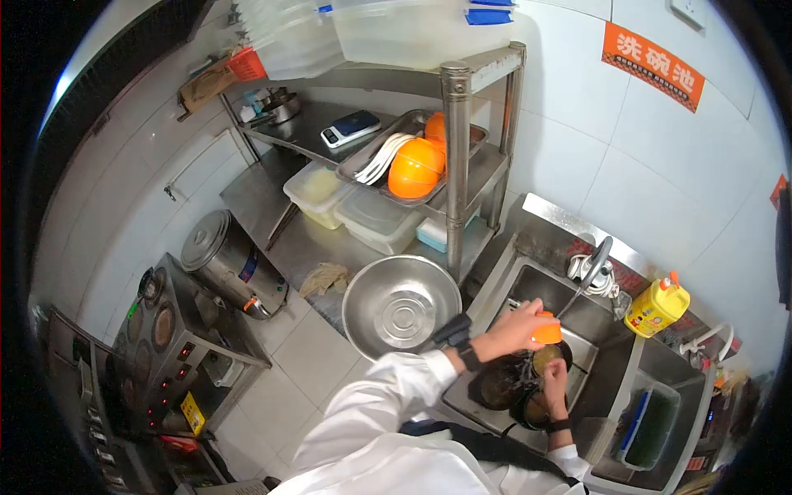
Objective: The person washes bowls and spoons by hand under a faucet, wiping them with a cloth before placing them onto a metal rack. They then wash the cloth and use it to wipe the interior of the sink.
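Observation:
My left hand [511, 332] is closed on a small orange bowl [546, 328] above the sink basin [590, 363]. Just below it, my right hand [556, 386] has its fingers bent close to a round yellowish thing [544, 360]; whether this is a scrubber or a dish, I cannot make out. Dark round pots [500, 386] sit in the basin under both hands. The faucet [596, 266] reaches over the basin from the back, its end near the orange bowl.
A yellow detergent jug [657, 307] stands on the sink's back ledge. The right basin holds a plastic tub [652, 425]. Left of the sink is a large steel bowl [402, 305]. A metal rack [456, 165] holds orange bowls [417, 167] on a tray. The stove [177, 346] is far left.

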Action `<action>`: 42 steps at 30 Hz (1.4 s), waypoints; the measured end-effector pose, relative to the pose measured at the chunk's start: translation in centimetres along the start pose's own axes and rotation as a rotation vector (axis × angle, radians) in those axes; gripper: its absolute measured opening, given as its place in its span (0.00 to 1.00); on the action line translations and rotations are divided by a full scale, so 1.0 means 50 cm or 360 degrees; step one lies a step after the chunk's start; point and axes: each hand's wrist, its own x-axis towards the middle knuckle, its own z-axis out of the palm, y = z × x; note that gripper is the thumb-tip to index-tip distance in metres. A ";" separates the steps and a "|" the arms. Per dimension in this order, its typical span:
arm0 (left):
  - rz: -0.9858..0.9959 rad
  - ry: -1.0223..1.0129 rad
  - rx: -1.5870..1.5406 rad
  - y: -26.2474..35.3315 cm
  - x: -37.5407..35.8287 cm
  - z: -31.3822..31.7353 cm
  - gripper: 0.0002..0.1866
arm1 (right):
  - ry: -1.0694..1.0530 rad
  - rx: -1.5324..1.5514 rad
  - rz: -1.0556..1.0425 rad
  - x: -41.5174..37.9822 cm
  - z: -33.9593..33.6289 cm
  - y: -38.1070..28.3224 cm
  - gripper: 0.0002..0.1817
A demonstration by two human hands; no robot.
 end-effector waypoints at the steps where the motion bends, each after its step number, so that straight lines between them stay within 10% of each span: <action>1: 0.0004 0.0002 0.0000 0.009 -0.014 -0.045 0.26 | 0.0094 0.0071 0.0175 -0.022 -0.018 -0.010 0.04; 13: 0.0030 0.0565 0.1063 -0.009 -0.116 -0.544 0.31 | 0.0512 0.0534 0.0758 -0.243 -0.194 0.078 0.06; 28: -0.0106 0.0528 0.1624 -0.268 0.095 -0.626 0.30 | 0.0493 0.0150 0.0516 -0.246 -0.144 0.153 0.08; 31: -0.0921 0.0650 -0.0857 -0.294 0.110 -0.638 0.15 | 0.0493 0.0304 0.0630 -0.226 -0.128 0.067 0.10; 32: -0.0574 0.0209 0.0482 -0.309 0.112 -0.635 0.12 | 0.0418 0.0147 0.0572 -0.218 -0.133 0.049 0.10; 34: -0.0085 0.0361 0.1467 -0.284 0.102 -0.609 0.14 | 0.0411 0.0055 0.0649 -0.200 -0.131 0.076 0.08; 38: -0.0349 0.1224 -0.0409 -0.153 0.041 -0.466 0.13 | 0.0231 0.0160 0.0987 -0.168 -0.122 0.035 0.08; 42: -0.0713 0.1380 -0.0957 -0.096 -0.056 -0.283 0.06 | 0.0212 0.0232 0.0882 -0.144 -0.089 0.121 0.09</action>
